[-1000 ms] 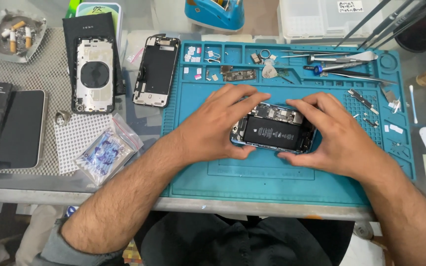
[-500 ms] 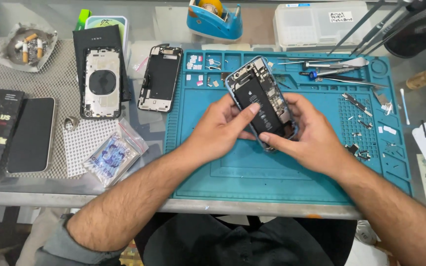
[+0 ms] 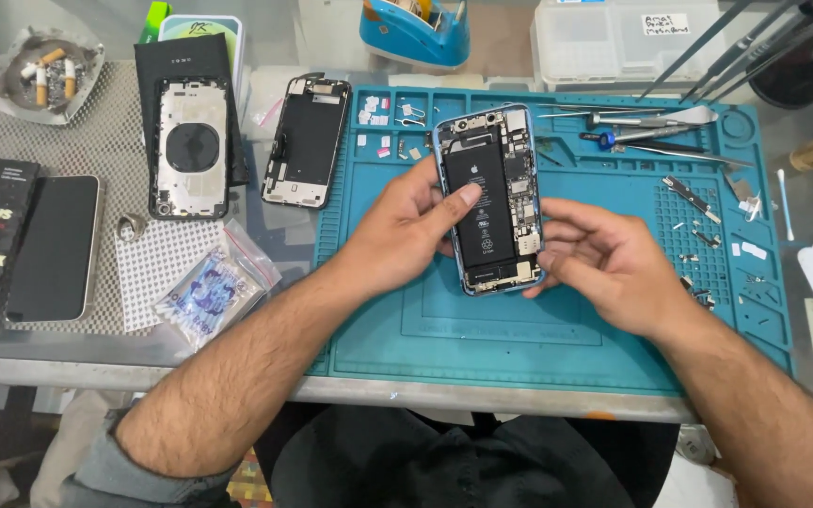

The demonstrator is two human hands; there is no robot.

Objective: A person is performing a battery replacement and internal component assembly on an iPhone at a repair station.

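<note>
Hands at centre, both on an opened phone point(image 3: 489, 199) with a blue frame, held above the teal repair mat point(image 3: 538, 339) and tilted up toward the camera, its long axis running away from the person. Black battery and circuit board exposed, no screen on it. Left hand point(image 3: 405, 230) grips the phone's left edge; its thumb lies across the battery face, fingers curled behind. Right hand point(image 3: 604, 259) cups the right edge and lower corner, fingers loosely bent around the frame, thumb near the bottom end. Neither hand is spread flat; both are closed lightly on the phone.

Mat sits on a metal bench point(image 3: 482, 395). Top trays of the mat hold small screws and parts; tweezers and a blue-handled screwdriver point(image 3: 637, 134) lie at the upper right, well apart from the hands. Left of the mat: a detached display assembly point(image 3: 306, 141) face down, then a bare rear housing point(image 3: 189, 148) with a round coil, resting on a dark box. Farther left, a dark phone point(image 3: 54, 247) lies face up beside a black package. Small clear bag with blue print point(image 3: 211, 287) lies near the left forearm. Ashtray with cigarette butts point(image 3: 44, 75) at far upper left. Blue tape dispenser point(image 3: 416, 28) behind the mat.
</note>
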